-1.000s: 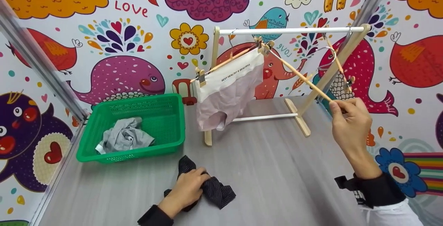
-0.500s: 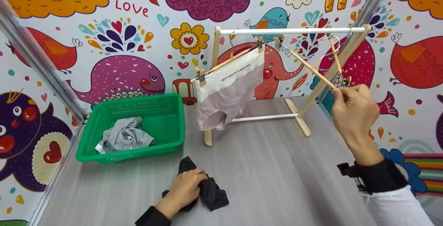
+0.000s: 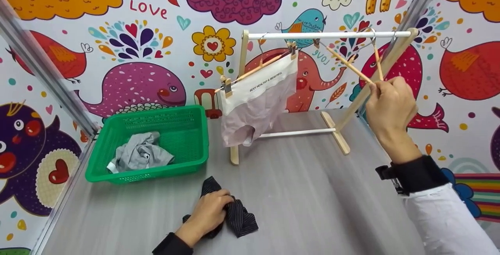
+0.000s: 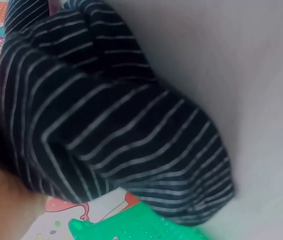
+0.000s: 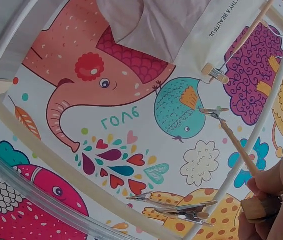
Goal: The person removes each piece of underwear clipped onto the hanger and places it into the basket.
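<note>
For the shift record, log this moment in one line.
left hand: grips black striped cloth | right hand: holds wooden clip hanger | rack: pale garment hanging | green basket: gray cloth inside

The person's bare left hand (image 3: 210, 212) lay low with its back turned upward, the fingers (image 3: 224, 199) bent downward and their tips hidden from the head view. A broad black strap (image 3: 174, 244) circled the left wrist, close to the bottom edge of that view. Well apart and higher, the bare right hand (image 3: 391, 108) held its thumb (image 3: 374, 93) and fingers curled in a pinch. The white-sleeved right forearm (image 3: 441, 214) slanted up from the lower right, a second black strap (image 3: 421, 175) around its wrist.
</note>
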{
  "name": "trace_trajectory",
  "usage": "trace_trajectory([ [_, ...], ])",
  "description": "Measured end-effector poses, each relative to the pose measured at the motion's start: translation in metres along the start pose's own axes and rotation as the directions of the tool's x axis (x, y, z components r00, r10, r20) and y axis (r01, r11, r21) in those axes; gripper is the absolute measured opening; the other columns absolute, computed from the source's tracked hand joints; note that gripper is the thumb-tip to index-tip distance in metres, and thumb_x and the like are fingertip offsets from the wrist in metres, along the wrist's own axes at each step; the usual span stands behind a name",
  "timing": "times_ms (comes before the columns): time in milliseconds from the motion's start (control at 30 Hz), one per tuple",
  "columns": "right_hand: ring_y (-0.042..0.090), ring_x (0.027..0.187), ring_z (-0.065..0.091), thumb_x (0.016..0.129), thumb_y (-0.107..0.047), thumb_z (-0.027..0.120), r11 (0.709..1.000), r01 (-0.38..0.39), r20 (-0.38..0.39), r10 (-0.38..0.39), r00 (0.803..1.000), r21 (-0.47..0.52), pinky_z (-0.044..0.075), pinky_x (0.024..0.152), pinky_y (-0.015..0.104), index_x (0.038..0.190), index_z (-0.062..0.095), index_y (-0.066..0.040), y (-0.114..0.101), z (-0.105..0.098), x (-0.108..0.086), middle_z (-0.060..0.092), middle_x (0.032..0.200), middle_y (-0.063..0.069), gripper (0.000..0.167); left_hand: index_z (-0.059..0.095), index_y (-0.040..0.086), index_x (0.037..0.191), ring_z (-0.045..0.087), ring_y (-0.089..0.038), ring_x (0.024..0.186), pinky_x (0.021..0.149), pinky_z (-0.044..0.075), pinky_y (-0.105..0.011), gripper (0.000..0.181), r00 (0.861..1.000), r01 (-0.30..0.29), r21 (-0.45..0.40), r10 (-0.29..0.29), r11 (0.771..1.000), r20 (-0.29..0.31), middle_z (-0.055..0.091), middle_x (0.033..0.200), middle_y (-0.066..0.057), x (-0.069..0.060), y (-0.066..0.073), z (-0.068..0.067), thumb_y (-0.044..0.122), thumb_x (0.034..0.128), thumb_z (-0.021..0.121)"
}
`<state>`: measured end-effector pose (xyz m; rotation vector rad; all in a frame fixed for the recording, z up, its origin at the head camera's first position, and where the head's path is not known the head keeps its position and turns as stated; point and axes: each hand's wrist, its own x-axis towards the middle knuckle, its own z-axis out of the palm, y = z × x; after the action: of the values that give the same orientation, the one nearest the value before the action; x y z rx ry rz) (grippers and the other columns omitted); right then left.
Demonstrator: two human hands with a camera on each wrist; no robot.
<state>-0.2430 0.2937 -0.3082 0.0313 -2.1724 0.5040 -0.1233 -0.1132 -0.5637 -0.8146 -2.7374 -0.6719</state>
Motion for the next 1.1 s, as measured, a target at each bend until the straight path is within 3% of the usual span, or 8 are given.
trace_trajectory([
  [633,0.042,0.079,0.054,0.103,-0.013,0.066,0.999,0.036,0.059,-0.033,0.998,-0.041,0.035,0.061,0.043,0.107,0.076,0.013,-0.002,0.018,0.005,0.057,0.089,0.027,0.028,0.080,0.008,0.095,0.072,-0.020,0.086,0.074,0.061,-0.037,0.035,1.000,-0.001,-0.013,0.001,1.000,-0.014,0.069,0.096,0.003,-0.001,0.000,0.002,-0.016,0.0722,0.074],
  [933,0.041,0.078,0.056,0.104,-0.016,0.067,1.000,-0.031,0.105,0.031,0.994,0.003,0.037,0.063,0.041,0.114,0.076,0.009,-0.005,0.021,0.003,0.062,0.093,0.026,0.028,0.080,0.009,0.095,0.073,-0.021,0.086,0.074,0.061,-0.038,0.036,1.000,0.000,-0.007,-0.001,1.000,-0.024,0.070,0.097,0.002,-0.002,-0.001,0.003,-0.017,0.0699,0.073],
  [1100,0.043,0.084,0.063,0.104,-0.018,0.067,0.997,-0.060,0.121,0.053,0.991,0.049,0.045,0.066,0.046,0.117,0.075,0.007,-0.005,0.024,0.001,0.070,0.100,0.025,0.028,0.081,0.009,0.094,0.073,-0.021,0.086,0.074,0.061,-0.038,0.038,1.000,0.000,-0.010,0.000,1.000,-0.024,0.070,0.097,0.001,-0.003,0.000,0.004,-0.018,0.0696,0.073],
])
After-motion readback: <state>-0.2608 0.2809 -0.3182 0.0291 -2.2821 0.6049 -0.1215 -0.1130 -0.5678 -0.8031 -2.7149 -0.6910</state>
